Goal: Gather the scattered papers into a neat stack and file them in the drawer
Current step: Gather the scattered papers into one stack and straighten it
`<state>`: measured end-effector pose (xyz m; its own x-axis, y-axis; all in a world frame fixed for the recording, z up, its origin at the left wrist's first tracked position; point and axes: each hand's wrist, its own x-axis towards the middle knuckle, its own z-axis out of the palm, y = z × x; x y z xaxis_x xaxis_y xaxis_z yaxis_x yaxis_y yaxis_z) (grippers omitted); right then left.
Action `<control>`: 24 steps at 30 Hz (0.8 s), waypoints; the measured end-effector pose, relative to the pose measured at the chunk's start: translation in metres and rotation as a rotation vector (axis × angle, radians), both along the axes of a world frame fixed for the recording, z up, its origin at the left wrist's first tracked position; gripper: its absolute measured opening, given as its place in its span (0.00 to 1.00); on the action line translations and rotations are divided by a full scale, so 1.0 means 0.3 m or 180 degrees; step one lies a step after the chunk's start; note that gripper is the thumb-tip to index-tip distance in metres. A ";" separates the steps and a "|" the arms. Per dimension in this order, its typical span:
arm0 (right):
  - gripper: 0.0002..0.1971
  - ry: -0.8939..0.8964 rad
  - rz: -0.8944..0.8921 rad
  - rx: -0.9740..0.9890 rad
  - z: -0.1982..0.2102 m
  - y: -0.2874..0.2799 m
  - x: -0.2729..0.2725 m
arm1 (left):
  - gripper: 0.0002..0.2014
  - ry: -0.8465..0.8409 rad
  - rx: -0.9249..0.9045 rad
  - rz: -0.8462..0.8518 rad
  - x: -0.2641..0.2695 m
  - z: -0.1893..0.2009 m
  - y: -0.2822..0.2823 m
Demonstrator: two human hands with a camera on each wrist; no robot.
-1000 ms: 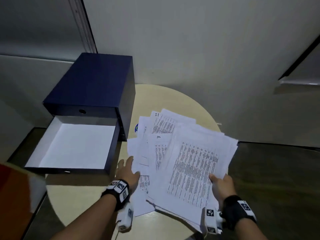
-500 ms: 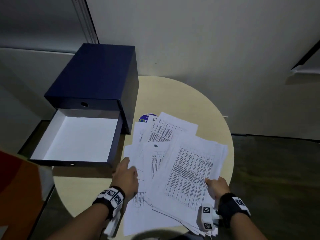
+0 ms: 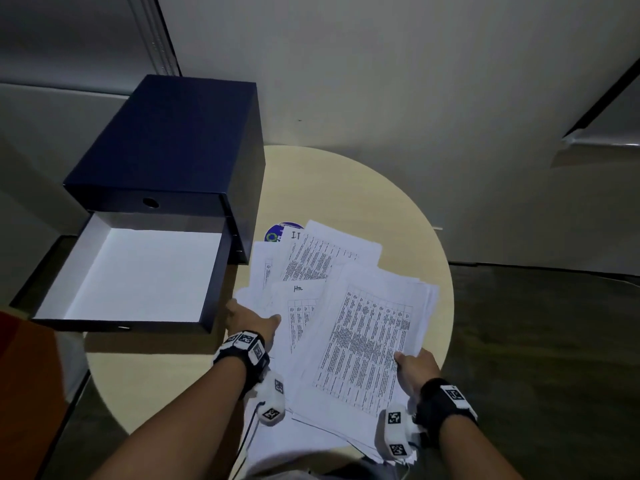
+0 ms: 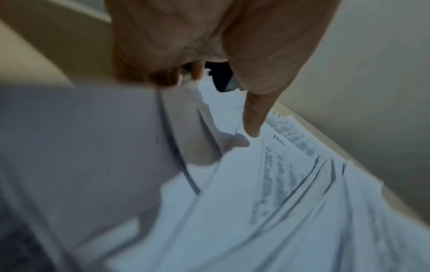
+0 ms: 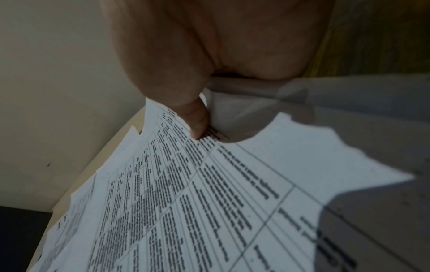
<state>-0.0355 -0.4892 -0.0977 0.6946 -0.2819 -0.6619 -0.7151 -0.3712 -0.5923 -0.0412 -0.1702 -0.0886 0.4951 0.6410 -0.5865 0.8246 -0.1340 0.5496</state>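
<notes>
A loose, fanned pile of white printed papers (image 3: pixel 346 327) lies over the near half of a round beige table (image 3: pixel 346 188). My right hand (image 3: pixel 412 370) pinches the pile's right near corner, thumb on the top sheet (image 5: pixel 197 184). My left hand (image 3: pixel 251 318) grips the pile's left edge, thumb on top and fingers curled under the sheets (image 4: pixel 256 184). A dark blue drawer box (image 3: pixel 180 143) stands at the table's left. Its lower drawer (image 3: pixel 135 271) is pulled out, showing a white inside with nothing in it.
A blue round sticker or disc (image 3: pixel 278 232) peeks out from under the far sheets. A pale wall runs behind the table. Dark floor (image 3: pixel 536 341) lies to the right. An orange-red thing (image 3: pixel 24 393) sits at the lower left edge.
Both hands pulled the pile toward me and drew it closer together. My left hand went from lying flat beside the sheets to gripping their left edge. The right hand kept its pinch.
</notes>
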 end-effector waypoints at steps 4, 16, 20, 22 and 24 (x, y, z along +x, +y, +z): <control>0.15 0.0002 0.0009 0.0023 -0.003 0.000 0.001 | 0.52 0.0150 -0.0215 0.0223 -0.014 0.015 0.011; 0.13 -0.0086 0.0077 -0.0072 -0.003 -0.005 -0.010 | 0.12 -0.0867 0.1003 -0.1440 0.015 0.300 -0.062; 0.14 -0.0094 0.0114 0.0006 -0.009 -0.003 -0.013 | 0.09 -0.1648 0.1401 -0.1442 0.034 0.523 -0.034; 0.14 -0.0123 0.0163 0.0019 -0.008 -0.006 -0.015 | 0.09 -0.2156 0.1302 -0.1234 0.032 0.625 -0.015; 0.14 -0.0100 0.0201 -0.0005 -0.001 -0.001 -0.019 | 0.09 -0.2706 0.0528 -0.0872 0.031 0.703 0.010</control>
<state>-0.0413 -0.4894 -0.0979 0.7314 -0.2380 -0.6390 -0.6713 -0.4160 -0.6134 -0.0318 -0.1672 0.1225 0.8664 0.4807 0.1357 0.0773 -0.3974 0.9144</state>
